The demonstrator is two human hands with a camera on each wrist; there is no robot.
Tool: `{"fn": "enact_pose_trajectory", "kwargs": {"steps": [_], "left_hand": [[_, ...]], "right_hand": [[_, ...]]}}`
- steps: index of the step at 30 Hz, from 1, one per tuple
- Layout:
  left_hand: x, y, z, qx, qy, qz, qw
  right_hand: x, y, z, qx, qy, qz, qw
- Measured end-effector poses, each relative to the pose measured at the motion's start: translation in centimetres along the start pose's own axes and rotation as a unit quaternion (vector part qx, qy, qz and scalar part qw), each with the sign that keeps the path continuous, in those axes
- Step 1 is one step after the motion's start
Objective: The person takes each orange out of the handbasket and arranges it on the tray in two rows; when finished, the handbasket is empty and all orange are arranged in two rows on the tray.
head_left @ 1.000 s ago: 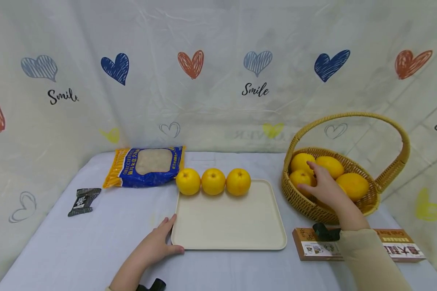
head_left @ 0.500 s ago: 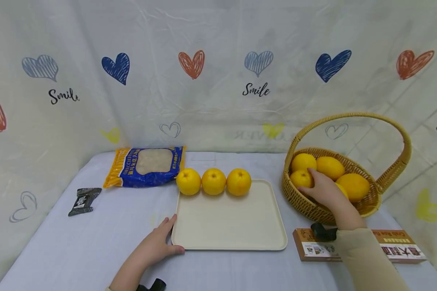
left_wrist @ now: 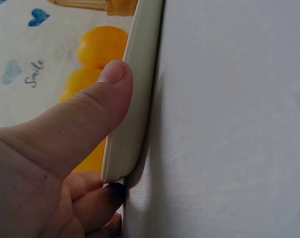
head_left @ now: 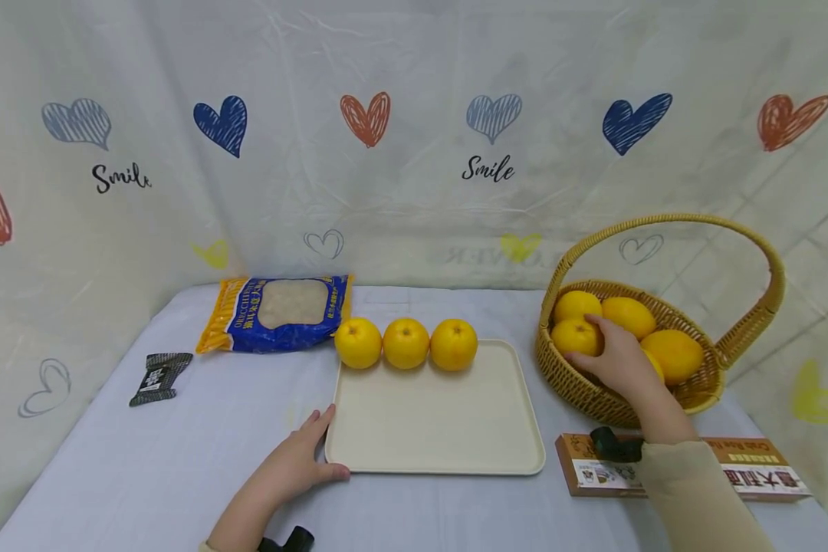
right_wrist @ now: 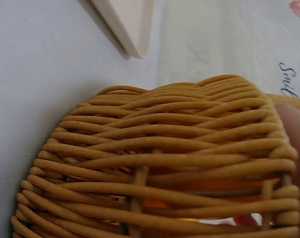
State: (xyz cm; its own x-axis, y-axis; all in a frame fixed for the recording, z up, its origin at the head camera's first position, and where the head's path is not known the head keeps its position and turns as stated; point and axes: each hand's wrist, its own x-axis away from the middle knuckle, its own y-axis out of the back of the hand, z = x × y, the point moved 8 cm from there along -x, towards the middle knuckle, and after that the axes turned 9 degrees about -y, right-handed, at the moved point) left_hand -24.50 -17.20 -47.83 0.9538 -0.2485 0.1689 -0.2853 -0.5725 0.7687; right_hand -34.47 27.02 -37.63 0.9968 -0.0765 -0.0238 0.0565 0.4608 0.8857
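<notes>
In the basket [head_left: 579, 395] at the right, my right hand [head_left: 621, 356] grips a yellow-orange orange [head_left: 574, 337], thumb on its near side and fingers over its far side. Behind it lies another orange [head_left: 577, 304], and to the right are longer yellow fruits [head_left: 672, 356]. The wicker wall [right_wrist: 164, 158] hides most of that hand in the right wrist view. My left hand [head_left: 297, 464] rests at the near left corner of the cream tray [head_left: 435, 429], its thumb [left_wrist: 110, 94] against the rim. Three oranges [head_left: 405, 343] stand in a row along the tray's far edge.
A blue and yellow pasta bag [head_left: 283, 314] lies behind the tray at the left. Left of the tray is a small black packet [head_left: 160, 379]. A long brown box [head_left: 603, 468] lies in front of the basket, under my right forearm. The basket's tall handle [head_left: 662, 221] arches above the fruit.
My right hand has come down from above the fruit and closed on the near left orange in the basket. My left hand has stayed at the tray's corner.
</notes>
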Motion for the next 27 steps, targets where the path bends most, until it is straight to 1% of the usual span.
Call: {"fn": "enact_pose_trajectory", "kwargs": {"steps": [2, 4, 6, 10, 16, 20, 24, 27], "left_hand": [[0.0, 0.0, -0.1, -0.001, 0.0, 0.0, 1.0], [0.1, 0.1, -0.1, 0.0, -0.001, 0.0, 1.0], [0.1, 0.1, -0.2, 0.0, 0.0, 0.0, 1.0], [0.2, 0.2, -0.3, 0.001, 0.0, 0.001, 1.0], [0.2, 0.2, -0.3, -0.001, -0.001, -0.002, 1.0], [0.1, 0.2, -0.2, -0.001, -0.004, -0.004, 1.0], [0.1, 0.1, -0.1, -0.001, -0.007, -0.005, 1.0], [0.0, 0.1, -0.1, 0.001, -0.006, -0.003, 1.0]], "right_hand": [[0.4, 0.8, 0.3, -0.022, 0.012, -0.028, 0.9993], [0.8, 1.7, 0.7, -0.046, 0.03, -0.062, 0.9966], [1.3, 2.4, 1.1, -0.056, 0.041, -0.093, 0.9933], [2.3, 3.4, 2.2, -0.061, 0.043, -0.125, 0.9893], [3.6, 3.6, 4.0, -0.089, 0.044, -0.146, 0.9842], [4.0, 3.0, 5.3, -0.113, 0.058, -0.141, 0.9818], [4.3, 2.1, 6.6, -0.145, 0.073, -0.138, 0.977], [4.4, 1.1, 7.4, -0.187, 0.053, -0.125, 0.9729]]}}
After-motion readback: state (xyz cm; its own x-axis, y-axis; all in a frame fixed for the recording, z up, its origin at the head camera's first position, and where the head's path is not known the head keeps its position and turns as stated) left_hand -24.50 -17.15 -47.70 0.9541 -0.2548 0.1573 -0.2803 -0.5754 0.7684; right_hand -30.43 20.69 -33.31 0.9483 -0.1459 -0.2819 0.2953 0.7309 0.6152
